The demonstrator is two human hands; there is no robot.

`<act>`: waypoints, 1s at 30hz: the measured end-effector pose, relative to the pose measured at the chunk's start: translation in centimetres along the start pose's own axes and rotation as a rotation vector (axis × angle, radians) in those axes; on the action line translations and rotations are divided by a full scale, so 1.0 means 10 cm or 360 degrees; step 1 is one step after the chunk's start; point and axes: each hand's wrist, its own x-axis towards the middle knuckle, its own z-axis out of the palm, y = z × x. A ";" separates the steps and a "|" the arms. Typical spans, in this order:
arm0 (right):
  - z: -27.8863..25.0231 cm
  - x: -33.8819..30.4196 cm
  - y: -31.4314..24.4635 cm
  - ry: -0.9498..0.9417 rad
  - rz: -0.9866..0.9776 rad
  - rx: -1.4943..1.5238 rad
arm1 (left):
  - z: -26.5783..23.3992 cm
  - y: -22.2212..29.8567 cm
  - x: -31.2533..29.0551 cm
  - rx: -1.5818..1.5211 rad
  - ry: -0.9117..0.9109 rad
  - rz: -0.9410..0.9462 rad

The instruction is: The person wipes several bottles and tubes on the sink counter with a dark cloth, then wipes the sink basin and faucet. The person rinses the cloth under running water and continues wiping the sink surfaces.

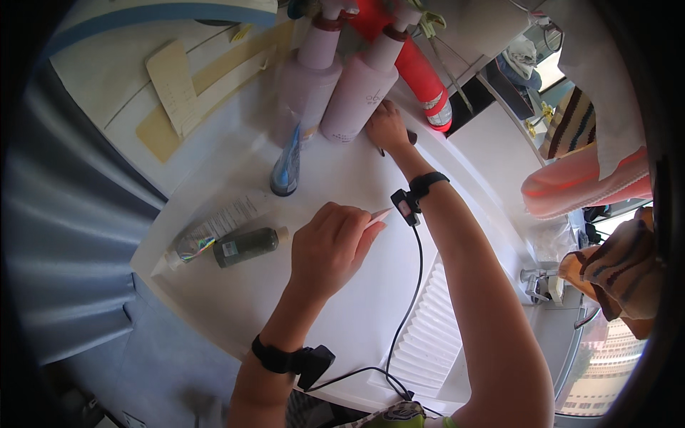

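Observation:
My left hand point(330, 239) is closed around a slim, pale pink pointed piece point(380, 216), its tip sticking out to the right; the rest is hidden in the fist. Farther off, my right hand point(387, 127) reaches down with bent fingers beside two tall pink pump bottles point(360, 89). A small dark object point(412, 137) shows on both sides of that hand, mostly covered by it. In front of the bottles stands a clear bluish bottle point(286, 171). Left of my left hand lie a dark green bottle point(247, 247) and a pale tube point(217, 227).
All this is in a white basin point(342, 171) with a ribbed washboard part point(426, 328) at the near right. A red tube-shaped thing point(428, 89) leans at the back. A tap point(535, 279) is at right, a grey curtain point(78, 214) at left. A black cable point(419, 264) joins my wristbands.

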 end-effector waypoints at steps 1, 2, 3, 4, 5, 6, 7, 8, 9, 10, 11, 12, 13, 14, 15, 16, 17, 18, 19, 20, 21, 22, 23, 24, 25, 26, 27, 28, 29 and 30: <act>-0.03 -0.06 0.01 0.0029 -0.0053 0.0043 | 0.00 0.00 -0.01 0.0008 0.0004 0.0011; -0.08 -0.09 0.02 -0.0004 -0.0040 0.0077 | 0.00 0.00 -0.02 0.0009 0.0001 0.0005; -0.20 -0.24 0.05 0.0122 -0.0249 0.0084 | 0.00 0.01 -0.02 0.0013 -0.0005 0.0011; -0.32 -0.43 0.03 0.0094 -0.0070 0.0252 | 0.00 0.01 -0.02 0.0006 -0.0016 0.0001; -0.46 -0.64 0.02 0.0013 0.0141 0.0400 | 0.00 0.01 -0.02 -0.0001 -0.0021 -0.0010; -0.64 -0.86 0.04 -0.0142 0.0195 0.0413 | -0.01 0.00 -0.02 -0.0012 -0.0011 -0.0007; -0.79 -1.08 0.04 -0.0163 0.0210 0.0465 | -0.01 0.00 -0.01 -0.0025 -0.0003 -0.0008; -0.90 -1.26 0.03 -0.0145 0.0175 0.0412 | -0.01 0.00 -0.01 -0.0043 -0.0006 -0.0020; -0.93 -1.35 0.03 -0.0140 0.0147 0.0435 | -0.01 0.01 -0.01 -0.0056 -0.0009 -0.0028; -0.94 -1.40 0.03 -0.0120 0.0106 0.0463 | -0.01 0.01 -0.01 -0.0070 -0.0017 -0.0036; -0.91 -1.38 0.03 -0.0127 0.0094 0.0495 | -0.01 0.02 -0.01 -0.0081 -0.0023 -0.0044; -0.84 -1.29 0.04 -0.0113 0.0054 0.0531 | -0.01 0.02 -0.01 -0.0073 -0.0025 -0.0049; -0.78 -1.19 0.05 -0.0100 0.0016 0.0564 | -0.01 0.03 -0.02 -0.0068 -0.0028 -0.0054; -0.70 -1.05 0.07 -0.0079 0.0009 0.0550 | -0.01 0.03 -0.01 -0.0066 -0.0044 -0.0070; -0.59 -0.87 0.05 -0.0057 0.0003 0.0540 | -0.02 0.03 -0.02 -0.0055 -0.0084 -0.0081; -0.50 -0.71 0.03 -0.0092 0.0054 0.0524 | -0.02 0.04 -0.02 -0.0039 -0.0077 -0.0070; -0.43 -0.54 0.02 -0.0068 -0.0007 0.0469 | -0.02 0.04 -0.01 -0.0031 -0.0085 -0.0067; -0.35 -0.38 0.00 -0.0093 -0.0012 0.0404 | -0.02 0.03 0.00 -0.0031 -0.0075 -0.0062; -0.28 -0.22 -0.02 -0.0180 0.0040 0.0316 | -0.02 0.04 0.00 -0.0086 -0.0058 -0.0109; -0.22 -0.08 -0.04 -0.0096 0.0000 0.0179 | -0.01 0.04 0.01 -0.0078 -0.0034 -0.0077; -0.15 0.03 -0.07 -0.0071 0.0020 0.0027 | -0.01 0.04 0.01 -0.0072 -0.0039 -0.0067; -0.08 0.12 -0.11 -0.0145 0.0090 -0.0136 | -0.01 0.04 0.01 -0.0069 -0.0049 -0.0061; -0.05 0.20 -0.12 -0.0151 0.0135 -0.0065 | 0.00 0.04 0.01 -0.0064 -0.0057 -0.0048; -0.01 0.24 -0.12 -0.0262 0.0242 -0.0005 | 0.00 0.04 0.01 -0.0055 -0.0051 -0.0036; 0.02 0.28 -0.12 -0.0356 0.0353 0.0007 | 0.00 0.03 0.01 -0.0054 -0.0043 -0.0022; 0.06 0.28 -0.13 -0.0236 0.0548 0.0166 | 0.01 0.02 0.01 -0.0054 -0.0018 -0.0008; 0.05 0.25 -0.10 -0.0143 0.0316 0.0048 | 0.02 0.02 0.00 -0.0065 0.0013 -0.0010; 0.04 0.21 -0.08 -0.0215 0.0200 -0.0118 | 0.03 0.01 0.00 -0.0053 0.0032 0.0011; 0.01 0.10 -0.05 -0.0085 0.0162 -0.0073 | 0.03 0.01 -0.01 -0.0045 0.0039 0.0015; -0.04 -0.07 -0.01 -0.0069 0.0201 -0.0057 | 0.03 0.01 -0.01 -0.0054 0.0045 0.0004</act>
